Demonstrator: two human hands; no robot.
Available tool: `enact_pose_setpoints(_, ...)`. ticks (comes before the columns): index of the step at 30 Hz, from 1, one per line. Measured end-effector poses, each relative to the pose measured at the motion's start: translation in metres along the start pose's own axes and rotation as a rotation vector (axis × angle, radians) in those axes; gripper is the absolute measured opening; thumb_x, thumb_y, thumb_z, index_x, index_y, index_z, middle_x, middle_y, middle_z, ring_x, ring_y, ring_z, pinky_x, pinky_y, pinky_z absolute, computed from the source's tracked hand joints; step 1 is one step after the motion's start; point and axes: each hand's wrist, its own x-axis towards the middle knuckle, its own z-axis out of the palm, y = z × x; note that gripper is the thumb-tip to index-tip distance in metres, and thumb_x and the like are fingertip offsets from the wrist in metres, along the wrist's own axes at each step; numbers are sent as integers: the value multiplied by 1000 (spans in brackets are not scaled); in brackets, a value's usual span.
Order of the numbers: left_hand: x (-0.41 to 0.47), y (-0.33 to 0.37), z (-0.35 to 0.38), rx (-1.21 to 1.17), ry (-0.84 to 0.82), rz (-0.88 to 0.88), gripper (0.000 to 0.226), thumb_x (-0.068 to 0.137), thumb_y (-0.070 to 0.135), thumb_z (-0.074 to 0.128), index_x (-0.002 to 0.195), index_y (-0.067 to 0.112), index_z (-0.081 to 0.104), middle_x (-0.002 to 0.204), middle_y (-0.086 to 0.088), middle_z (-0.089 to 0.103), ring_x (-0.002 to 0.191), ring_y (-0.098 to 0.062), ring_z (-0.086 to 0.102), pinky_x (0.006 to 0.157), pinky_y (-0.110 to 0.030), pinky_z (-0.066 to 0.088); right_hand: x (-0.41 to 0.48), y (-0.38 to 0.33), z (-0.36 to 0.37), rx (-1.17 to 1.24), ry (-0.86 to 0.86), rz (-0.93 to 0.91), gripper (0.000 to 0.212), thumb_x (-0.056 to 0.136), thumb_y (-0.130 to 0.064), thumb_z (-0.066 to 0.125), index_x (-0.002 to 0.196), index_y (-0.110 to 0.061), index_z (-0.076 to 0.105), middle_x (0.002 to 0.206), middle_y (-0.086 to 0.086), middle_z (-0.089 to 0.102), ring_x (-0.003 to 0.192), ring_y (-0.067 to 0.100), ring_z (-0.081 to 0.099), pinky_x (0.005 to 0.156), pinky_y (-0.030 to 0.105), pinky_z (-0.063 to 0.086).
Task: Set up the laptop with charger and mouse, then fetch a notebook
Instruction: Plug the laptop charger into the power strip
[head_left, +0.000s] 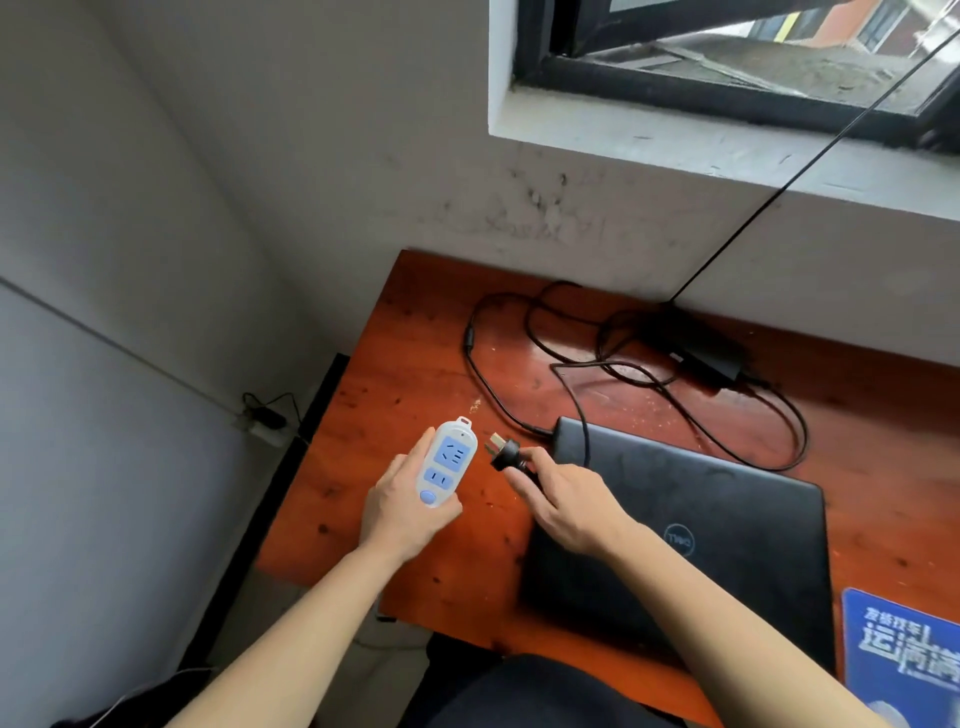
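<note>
A closed black laptop (691, 525) lies on the reddish wooden desk (415, 353). My left hand (402, 506) holds a white power strip (448, 462) with blue sockets above the desk's left part. My right hand (566, 501) pinches the charger's black wall plug (503, 451), its prongs pointing at the strip and a small gap between them. The charger brick (709, 358) sits at the back by the wall, its black cable (483, 374) looping over the desk to the laptop's rear left corner.
A blue mouse pad (904, 660) with white print lies at the desk's right front. A window (727, 57) is set above the desk, with a thin black wire running down from it. A wall outlet with a plug (265, 418) is low on the left wall.
</note>
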Motion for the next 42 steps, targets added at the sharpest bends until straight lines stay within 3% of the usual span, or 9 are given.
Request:
enact_pose_setpoints(5,1,11,-3,26,67,53,90,72,45,75,150,39,30,100,17,64,71,-5,56,57,-2,31,1,-10,3,31,56,-53,32,108,-42,36,133,-26,48,73,-5,62,66,20,55,70,29,33)
enact_pose_setpoints(8,2,15,-4,-10,76,70,90,74,39,78,150,37,31,104,15,65,80,-8,61,59,-2,34,-1,-11,-1,85,68,-57,42,107,-41,40,142,-19,49,80,4,70,75,27,61,72,28,32)
enact_pose_setpoints(12,-1,15,-4,-18,66,93,92,77,33,79,152,37,26,110,10,64,87,-11,62,60,-3,39,-4,-14,-1,190,11,-30,31,106,-43,44,114,-20,63,82,2,67,71,18,62,61,32,43)
enact_pose_setpoints(18,-5,21,-8,-2,68,103,94,74,31,80,150,39,25,113,8,66,83,-7,58,53,2,37,-4,-25,1,179,175,-16,32,103,-39,54,123,-16,63,105,3,72,92,23,64,85,34,45)
enact_pose_setpoints(21,-8,23,-8,29,103,96,94,71,34,81,148,35,29,113,6,68,80,-4,53,52,2,30,-5,-30,3,110,226,-5,30,101,-39,55,122,-18,61,110,0,72,96,23,64,80,32,41)
enact_pose_setpoints(27,-10,23,-6,72,155,66,93,70,41,84,148,20,36,106,1,69,76,-5,55,57,0,29,-6,-31,9,57,261,1,23,100,-40,56,114,-22,58,101,-3,71,83,21,62,72,31,33)
enact_pose_setpoints(30,-10,23,-9,58,176,82,83,71,38,83,142,22,43,111,3,69,83,-14,67,62,-4,34,-4,-33,12,42,290,-30,23,100,-39,57,113,-20,59,93,-2,71,79,23,61,71,33,36)
enact_pose_setpoints(37,-13,20,-13,49,190,98,79,73,36,82,141,26,41,108,8,67,75,-6,57,58,0,33,0,-40,14,16,323,-63,24,99,-34,59,112,-14,61,78,2,70,68,27,62,68,34,36)
enact_pose_setpoints(42,-14,15,-17,143,216,100,81,66,36,85,135,23,46,82,6,69,54,-3,47,49,2,16,1,-45,4,-88,325,-141,22,95,-31,67,106,-12,70,71,4,70,62,28,64,62,38,47)
